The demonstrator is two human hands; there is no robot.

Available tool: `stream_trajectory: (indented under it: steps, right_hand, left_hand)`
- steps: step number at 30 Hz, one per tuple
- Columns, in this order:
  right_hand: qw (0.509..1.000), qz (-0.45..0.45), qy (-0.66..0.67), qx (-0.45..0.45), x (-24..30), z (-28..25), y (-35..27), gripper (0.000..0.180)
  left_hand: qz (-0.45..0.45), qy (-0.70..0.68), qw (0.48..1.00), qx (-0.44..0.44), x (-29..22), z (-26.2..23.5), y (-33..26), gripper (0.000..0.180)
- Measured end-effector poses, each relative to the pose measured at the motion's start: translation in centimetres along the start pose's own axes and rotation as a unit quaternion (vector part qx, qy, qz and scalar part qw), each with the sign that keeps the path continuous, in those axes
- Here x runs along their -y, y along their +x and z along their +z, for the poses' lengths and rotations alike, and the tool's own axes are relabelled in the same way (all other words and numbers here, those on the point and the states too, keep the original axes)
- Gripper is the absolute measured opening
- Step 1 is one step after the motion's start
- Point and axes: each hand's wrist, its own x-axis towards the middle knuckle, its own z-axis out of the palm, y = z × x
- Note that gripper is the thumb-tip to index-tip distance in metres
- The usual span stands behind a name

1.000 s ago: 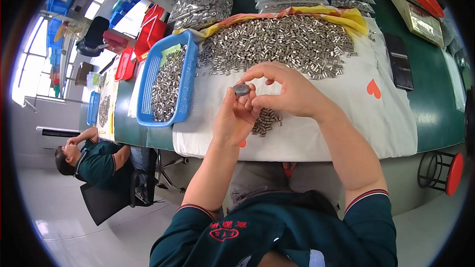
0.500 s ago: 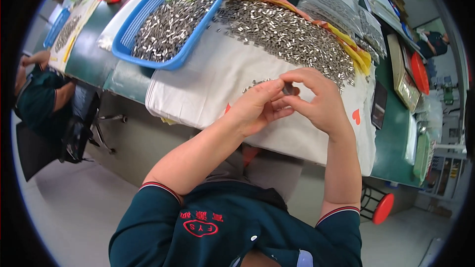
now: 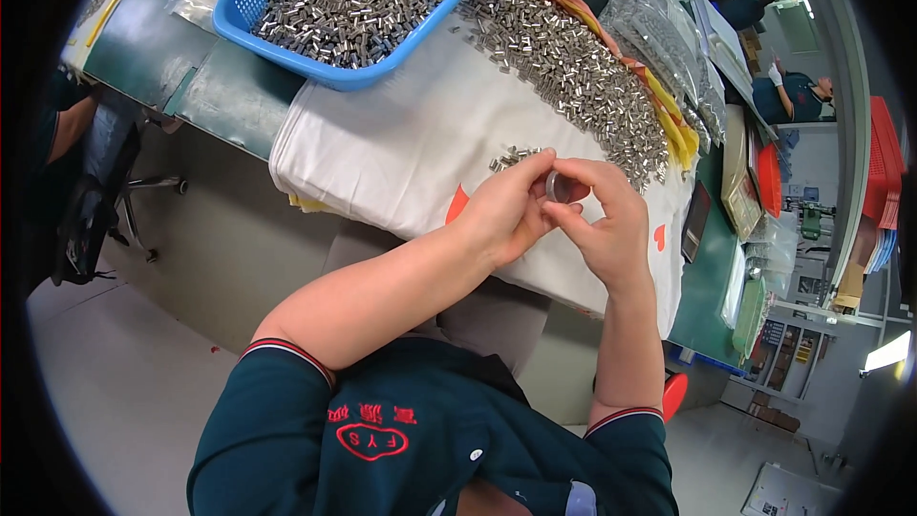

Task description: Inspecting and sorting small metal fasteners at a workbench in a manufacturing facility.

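Note:
My two hands meet over the white cloth (image 3: 382, 148). Between the thumb and forefinger of my right hand (image 3: 611, 215) is a small, round grey metal piece (image 3: 557, 187), its rim turned partly toward me. The curled fingers of my left hand (image 3: 511, 215) come up against it from the other side; whatever else they grip is hidden. A few loose metal cylinders (image 3: 511, 157) lie just beyond my left fingertips. Farther back spreads a large heap of the same short, shiny cylinders (image 3: 573, 67).
A blue plastic basket (image 3: 353, 78) full of metal cylinders stands at the back left. Yellow-orange cloth (image 3: 659, 91) borders the heap. Clear plastic bags (image 3: 650, 14) lie behind it. A dark flat object (image 3: 696, 220) rests on the green table (image 3: 714, 296) at right. Other people are nearby.
The whole view has shifted, bringing the basket higher and more of the room's right side into sight. My hands stay together; the round grey piece now shows more clearly between them.

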Motion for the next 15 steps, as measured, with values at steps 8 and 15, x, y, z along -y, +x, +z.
stream_trajectory:
  steps: [8,15]
  right_hand:
    - [0.886,0.105,0.448,-0.06,-3.0,-0.2,-1.5,0.03]
    - [0.921,0.093,0.369,-0.084,-3.5,-0.5,-2.0,0.024]
  left_hand:
    - [-0.002,0.135,0.991,-0.017,-0.3,0.2,-1.0,0.015]
    - [0.012,0.237,0.971,0.012,0.6,0.5,-0.6,0.012]
